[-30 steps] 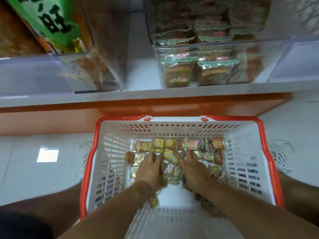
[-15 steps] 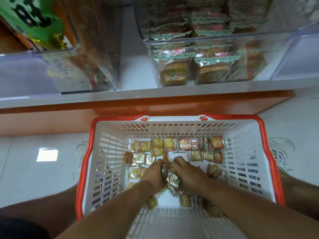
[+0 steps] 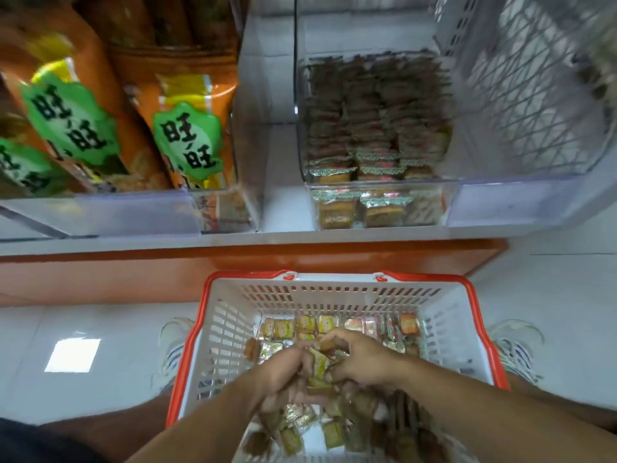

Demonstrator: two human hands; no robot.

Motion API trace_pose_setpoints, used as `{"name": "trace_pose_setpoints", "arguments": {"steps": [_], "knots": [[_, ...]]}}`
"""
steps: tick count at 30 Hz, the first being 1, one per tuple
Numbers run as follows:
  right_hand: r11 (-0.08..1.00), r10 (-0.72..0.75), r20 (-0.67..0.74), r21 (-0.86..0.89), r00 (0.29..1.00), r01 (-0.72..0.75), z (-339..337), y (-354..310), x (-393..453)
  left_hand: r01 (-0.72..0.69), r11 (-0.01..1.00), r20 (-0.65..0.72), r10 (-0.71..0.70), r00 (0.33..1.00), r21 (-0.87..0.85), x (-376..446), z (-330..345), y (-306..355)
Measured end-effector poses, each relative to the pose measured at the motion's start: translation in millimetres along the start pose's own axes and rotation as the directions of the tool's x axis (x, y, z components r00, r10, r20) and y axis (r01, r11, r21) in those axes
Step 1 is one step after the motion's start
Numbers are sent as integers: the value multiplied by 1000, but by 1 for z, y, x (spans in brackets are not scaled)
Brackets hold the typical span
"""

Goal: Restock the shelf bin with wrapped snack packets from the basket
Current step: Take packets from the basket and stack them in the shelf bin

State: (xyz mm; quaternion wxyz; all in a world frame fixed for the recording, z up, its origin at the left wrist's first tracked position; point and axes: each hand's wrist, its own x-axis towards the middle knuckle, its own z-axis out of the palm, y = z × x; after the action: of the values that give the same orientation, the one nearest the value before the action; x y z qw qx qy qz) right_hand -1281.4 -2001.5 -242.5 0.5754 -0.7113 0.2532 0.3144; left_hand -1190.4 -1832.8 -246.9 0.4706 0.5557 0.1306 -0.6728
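Note:
A white basket (image 3: 233, 329) with a red rim stands on the floor below the shelf, with several small wrapped snack packets (image 3: 283, 329) scattered on its bottom. My left hand (image 3: 283, 375) and my right hand (image 3: 364, 359) are pressed together inside the basket, and both grip a bunch of packets (image 3: 319, 364) between them, lifted a little off the bottom. On the shelf above stands a clear bin (image 3: 377, 208) partly filled with rows of the same wrapped packets.
A second clear bin (image 3: 133, 212) on the left holds large orange snack bags. A white wire basket (image 3: 534, 95) stands at the upper right. The shelf front has an orange edge (image 3: 233, 262). White tiled floor lies around the basket.
My hands drew together from spread over the packets and gathered a bunch, which they now lift. The view has tilted up toward the shelf.

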Motion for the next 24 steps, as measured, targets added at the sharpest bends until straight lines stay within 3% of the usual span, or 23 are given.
{"name": "trace_pose_setpoints", "arguments": {"steps": [3, 8, 14, 17, 20, 22, 24], "knots": [[996, -24, -26, -83, 999, 22, -14, -42, -32, -54, 998, 110, 52, 993, 17, -36, 17, 30], [963, -142, -102, -246, 985, 113, -45, -122, -116, -188, 960, 201, 146, 969, 208, -114, 45, 87], [858, -512, -253, -205, 821, 472, -70, -190, -220, -439, 848, 315, 347, 884, 298, -225, 94, 149], [756, -651, -311, -184, 692, 628, -80, -213, -238, -550, 809, 208, 513, 833, 207, -253, 114, 168], [686, -720, -367, -248, 589, 684, -83, -227, -236, -657, 743, 44, 657, 752, 127, -257, 128, 181], [652, -748, -396, -281, 534, 705, -82, -234, -230, -706, 706, -4, 707, 707, 49, -256, 134, 184], [632, -758, -440, -315, 481, 708, -84, -236, -226, -711, 703, -3, 711, 703, -36, -256, 137, 189]]}}
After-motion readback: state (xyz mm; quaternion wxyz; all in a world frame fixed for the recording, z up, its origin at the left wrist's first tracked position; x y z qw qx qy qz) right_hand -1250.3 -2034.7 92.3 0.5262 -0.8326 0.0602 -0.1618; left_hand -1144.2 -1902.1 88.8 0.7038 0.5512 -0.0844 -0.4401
